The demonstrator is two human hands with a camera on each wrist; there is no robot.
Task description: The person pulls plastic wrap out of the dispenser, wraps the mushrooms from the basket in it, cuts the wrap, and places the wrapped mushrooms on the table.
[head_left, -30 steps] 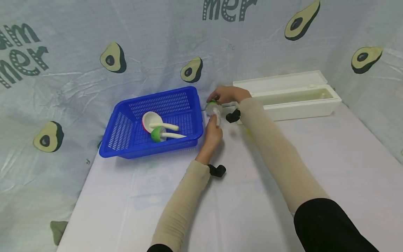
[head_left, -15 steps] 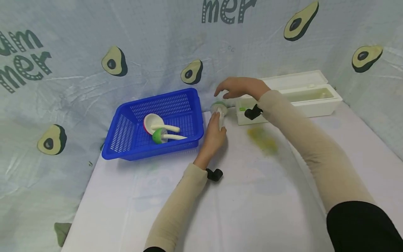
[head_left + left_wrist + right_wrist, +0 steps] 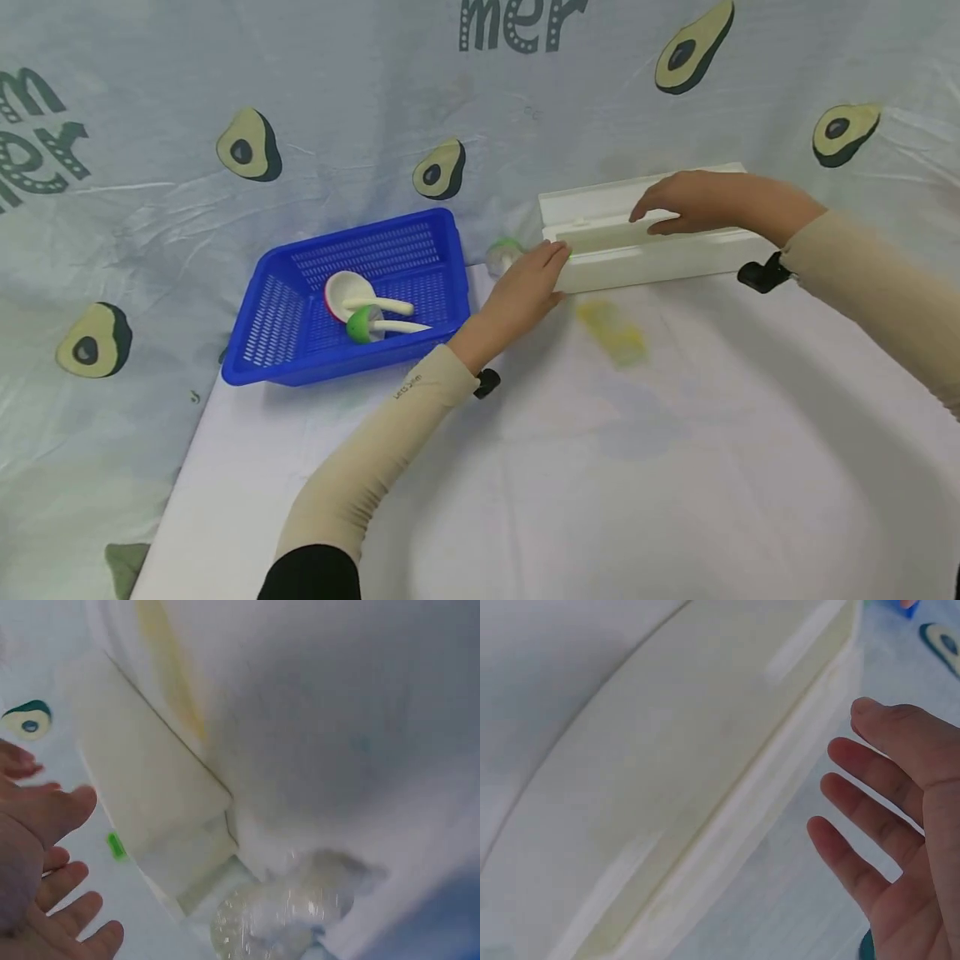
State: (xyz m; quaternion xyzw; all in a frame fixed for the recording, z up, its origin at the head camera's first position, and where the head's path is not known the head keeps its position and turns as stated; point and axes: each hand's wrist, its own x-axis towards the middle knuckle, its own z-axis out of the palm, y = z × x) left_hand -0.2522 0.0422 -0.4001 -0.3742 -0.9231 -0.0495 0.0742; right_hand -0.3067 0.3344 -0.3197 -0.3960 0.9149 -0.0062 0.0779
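Head view: white box (image 3: 645,268) is lying long axis left-to-right, lid (image 3: 588,204) standing up behind. Right hand (image 3: 701,202) is hanging over its middle, fingers spread, empty; left hand (image 3: 525,287), likewise empty and spread, is bordering its left end, contact unclear.

Basket (image 3: 345,365) and box (image 3: 637,271) on table (image 3: 570,467)

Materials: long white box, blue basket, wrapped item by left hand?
Long white box: likely plastic, satin; smooth walls, soft highlights. Blue basket: probably moulded plastic, slight sheen; perforated, evenly coloured walls. Wrapped item: glossy clear film outside, apparently plastic; crinkly glints. Contents unclear.
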